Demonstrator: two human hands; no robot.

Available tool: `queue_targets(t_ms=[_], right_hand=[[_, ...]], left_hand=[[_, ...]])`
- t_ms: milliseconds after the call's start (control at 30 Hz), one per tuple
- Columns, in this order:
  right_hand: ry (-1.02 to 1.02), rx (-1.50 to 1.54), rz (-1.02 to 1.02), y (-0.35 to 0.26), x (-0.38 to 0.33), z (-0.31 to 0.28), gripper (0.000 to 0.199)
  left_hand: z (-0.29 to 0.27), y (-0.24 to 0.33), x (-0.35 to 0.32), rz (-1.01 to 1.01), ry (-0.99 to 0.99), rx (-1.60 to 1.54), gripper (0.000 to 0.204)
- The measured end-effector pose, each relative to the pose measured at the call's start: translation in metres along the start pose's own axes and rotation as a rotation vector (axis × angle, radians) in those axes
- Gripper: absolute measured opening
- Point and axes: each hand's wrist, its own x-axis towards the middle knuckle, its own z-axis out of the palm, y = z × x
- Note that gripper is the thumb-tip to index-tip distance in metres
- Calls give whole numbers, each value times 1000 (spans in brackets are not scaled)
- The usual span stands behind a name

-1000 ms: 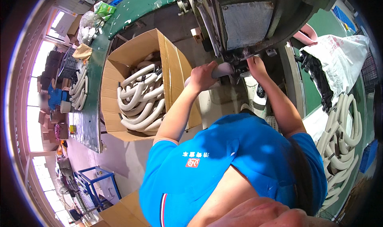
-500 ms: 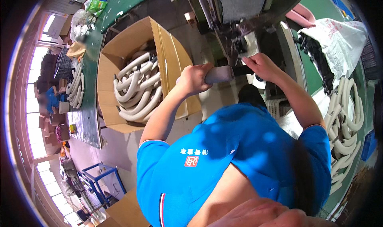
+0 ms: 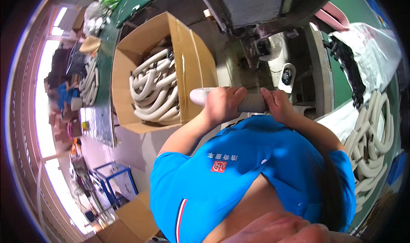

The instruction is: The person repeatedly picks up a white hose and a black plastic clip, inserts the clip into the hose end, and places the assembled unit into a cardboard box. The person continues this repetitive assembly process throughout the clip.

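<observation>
A grey padded tube (image 3: 253, 103) lies level across the front of my chest. My left hand (image 3: 222, 104) is wrapped round it, and a pale rounded part sticks out to the left of that fist. At the tube's other end my right hand (image 3: 278, 106) is closed, its thumb on top by the edge. What the right fingers pinch is mostly hidden behind them. To the left stands an open cardboard box (image 3: 198, 59) with many curved pale tubes (image 3: 156, 87) in it, some showing black ends.
A dark machine (image 3: 256, 12) with a grey panel stands ahead. On the green table to the right lie more pale curved tubes (image 3: 369, 144), black strips (image 3: 348, 65), a white plastic bag (image 3: 376, 51) and a pink tray (image 3: 333, 16). Another green table (image 3: 106, 63) runs along the left.
Both hands have come nearer my chest with the tube. The black piece that showed between the tube and my right hand is out of sight, and that hand now meets the tube's end.
</observation>
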Motion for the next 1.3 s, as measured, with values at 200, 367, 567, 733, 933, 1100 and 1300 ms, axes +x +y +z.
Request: queue_targets(t_ms=[200, 367, 567, 733, 933, 1100, 1300], right_hand=[[-87, 185, -316, -30, 11, -8, 39], [-57, -54, -847, -48, 60, 3, 25], [80, -76, -695, -62, 142, 57, 36], [-76, -113, -604, 5, 86, 19, 32], [335, -265, -51, 139, -36, -81, 14], [939, -604, 310, 153, -171, -168, 14], [880, -785, 984, 136, -299, -202, 26]], left_hand=[[-71, 12, -30, 74, 201, 356, 25], [-133, 36, -75, 58, 389, 681, 19], [-127, -89, -128, -550, 257, 972, 40], [-37, -146, -129, -706, 140, 553, 67], [66, -102, -75, -377, -450, -117, 50], [121, -92, -9, -354, -706, -121, 51], [104, -62, 60, -28, -573, 31, 48]])
